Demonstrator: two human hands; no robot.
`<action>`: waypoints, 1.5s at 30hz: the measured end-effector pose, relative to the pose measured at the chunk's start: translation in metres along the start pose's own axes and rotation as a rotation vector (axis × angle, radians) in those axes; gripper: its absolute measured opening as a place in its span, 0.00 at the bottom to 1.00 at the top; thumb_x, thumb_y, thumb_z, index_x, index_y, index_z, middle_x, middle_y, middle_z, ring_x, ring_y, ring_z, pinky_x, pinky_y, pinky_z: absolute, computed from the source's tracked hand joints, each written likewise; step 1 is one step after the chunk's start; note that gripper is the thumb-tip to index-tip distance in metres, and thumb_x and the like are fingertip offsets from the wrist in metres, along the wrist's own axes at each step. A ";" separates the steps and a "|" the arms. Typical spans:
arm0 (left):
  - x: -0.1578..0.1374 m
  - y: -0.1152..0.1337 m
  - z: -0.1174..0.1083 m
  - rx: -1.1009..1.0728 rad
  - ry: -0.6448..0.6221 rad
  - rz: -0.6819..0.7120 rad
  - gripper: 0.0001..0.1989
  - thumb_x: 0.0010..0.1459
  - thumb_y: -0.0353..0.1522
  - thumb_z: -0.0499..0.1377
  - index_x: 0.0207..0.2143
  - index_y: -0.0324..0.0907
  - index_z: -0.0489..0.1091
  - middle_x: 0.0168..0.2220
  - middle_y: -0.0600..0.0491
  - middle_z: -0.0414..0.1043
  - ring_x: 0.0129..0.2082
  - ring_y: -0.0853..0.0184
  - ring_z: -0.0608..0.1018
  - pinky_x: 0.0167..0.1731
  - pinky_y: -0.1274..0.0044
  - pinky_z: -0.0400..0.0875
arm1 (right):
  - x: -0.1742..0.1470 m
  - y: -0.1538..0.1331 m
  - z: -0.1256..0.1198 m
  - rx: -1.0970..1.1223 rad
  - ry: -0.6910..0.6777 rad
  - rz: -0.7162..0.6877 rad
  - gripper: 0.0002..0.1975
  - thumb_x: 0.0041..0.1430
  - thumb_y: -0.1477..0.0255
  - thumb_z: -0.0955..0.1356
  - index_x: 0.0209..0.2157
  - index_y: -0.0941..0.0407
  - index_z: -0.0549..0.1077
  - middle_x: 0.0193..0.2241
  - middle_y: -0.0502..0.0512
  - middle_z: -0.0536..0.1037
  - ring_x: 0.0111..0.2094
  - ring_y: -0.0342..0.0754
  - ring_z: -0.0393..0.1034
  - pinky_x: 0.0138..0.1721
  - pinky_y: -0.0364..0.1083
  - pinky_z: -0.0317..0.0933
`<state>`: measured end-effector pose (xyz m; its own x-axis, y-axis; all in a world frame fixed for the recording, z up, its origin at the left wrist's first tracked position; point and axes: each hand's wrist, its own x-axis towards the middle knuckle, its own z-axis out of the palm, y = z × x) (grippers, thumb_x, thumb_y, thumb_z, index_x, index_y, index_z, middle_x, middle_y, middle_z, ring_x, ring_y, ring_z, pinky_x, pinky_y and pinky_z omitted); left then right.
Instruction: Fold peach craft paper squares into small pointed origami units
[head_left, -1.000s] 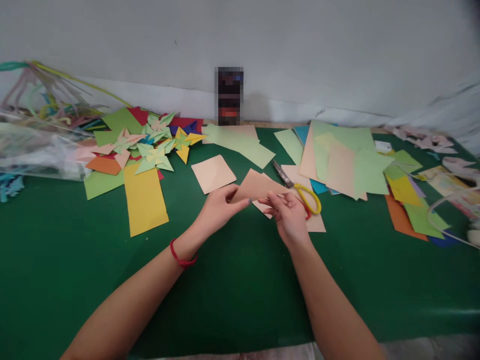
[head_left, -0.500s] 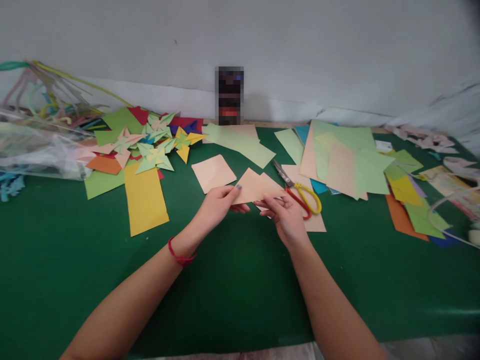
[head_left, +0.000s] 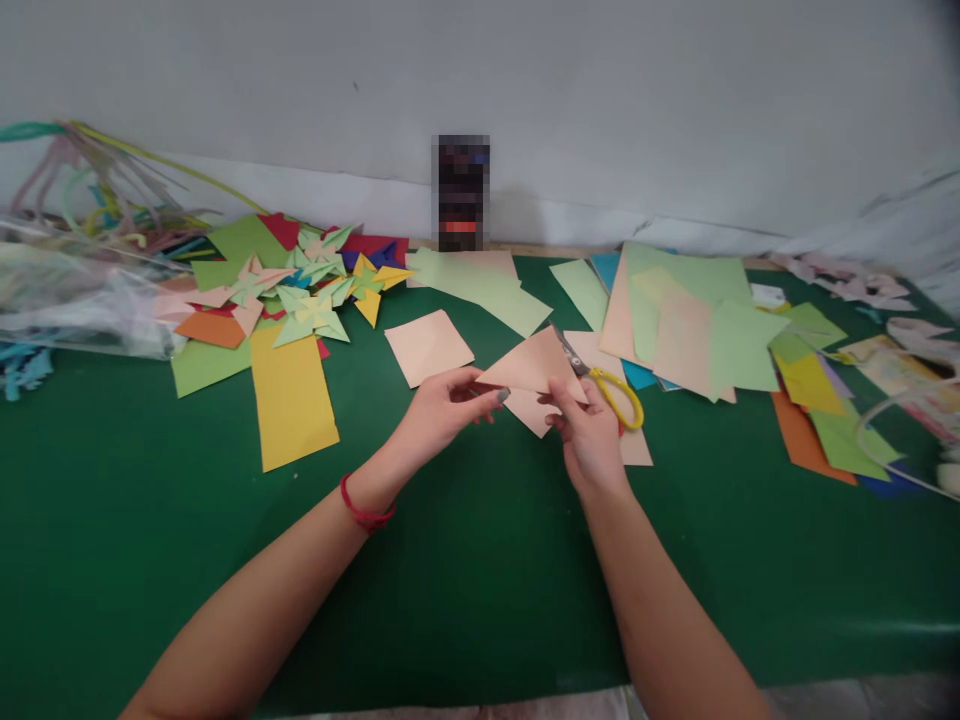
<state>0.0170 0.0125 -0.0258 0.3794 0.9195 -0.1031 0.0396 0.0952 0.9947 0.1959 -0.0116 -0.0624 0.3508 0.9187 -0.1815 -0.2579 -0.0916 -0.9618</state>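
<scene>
A peach sheet of paper point(head_left: 529, 362), folded into a triangle, is held up above the table between my two hands. My right hand point(head_left: 592, 435) pinches its lower right part, thumb on top. At the left corner, my left hand point(head_left: 442, 410) has its fingers closed, the thumb along the lower edge; its other fingertips are partly hidden. Just below lies another peach piece point(head_left: 534, 412). Scissors point(head_left: 619, 395) with yellow and red handles lie behind my right hand, partly covered. A peach square point(head_left: 429, 347) rests beyond my left hand.
Folded paper stars point(head_left: 311, 312) and a yellow sheet point(head_left: 294, 405) lie at left, near a clear plastic bag point(head_left: 90, 300). Green and peach sheets point(head_left: 682, 330) are stacked at right, with coloured scraps point(head_left: 832, 400) farther over. A pixelated dark object point(head_left: 460, 195) stands against the wall.
The held paper has turned and now shows as a taller triangle, its point farther right. My left thumb has moved from its face to the lower edge. My right hand has moved slightly right.
</scene>
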 end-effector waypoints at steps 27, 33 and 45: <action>0.004 -0.026 0.013 -0.324 0.490 0.053 0.11 0.49 0.38 0.63 0.28 0.39 0.70 0.26 0.55 0.71 0.24 0.74 0.74 0.21 0.84 0.65 | -0.007 0.007 0.008 -0.032 0.056 0.020 0.13 0.43 0.63 0.73 0.28 0.57 0.72 0.26 0.50 0.73 0.29 0.42 0.70 0.23 0.38 0.60; 0.004 -0.025 0.012 -0.436 0.472 -0.033 0.13 0.51 0.40 0.61 0.30 0.39 0.68 0.23 0.55 0.72 0.20 0.74 0.75 0.18 0.85 0.67 | -0.006 0.007 0.006 -0.022 0.072 0.012 0.13 0.44 0.64 0.73 0.30 0.57 0.73 0.27 0.50 0.73 0.29 0.41 0.70 0.23 0.38 0.60; 0.001 -0.019 0.015 -0.405 0.362 -0.079 0.16 0.52 0.42 0.60 0.36 0.39 0.66 0.28 0.51 0.77 0.25 0.69 0.79 0.23 0.82 0.72 | -0.008 0.005 0.009 -0.207 0.078 -0.154 0.12 0.47 0.62 0.71 0.25 0.57 0.70 0.23 0.49 0.72 0.25 0.41 0.66 0.25 0.41 0.60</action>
<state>0.0306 0.0056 -0.0449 0.0448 0.9694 -0.2414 -0.3312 0.2423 0.9119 0.1837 -0.0161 -0.0641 0.4423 0.8961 -0.0370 -0.0095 -0.0366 -0.9993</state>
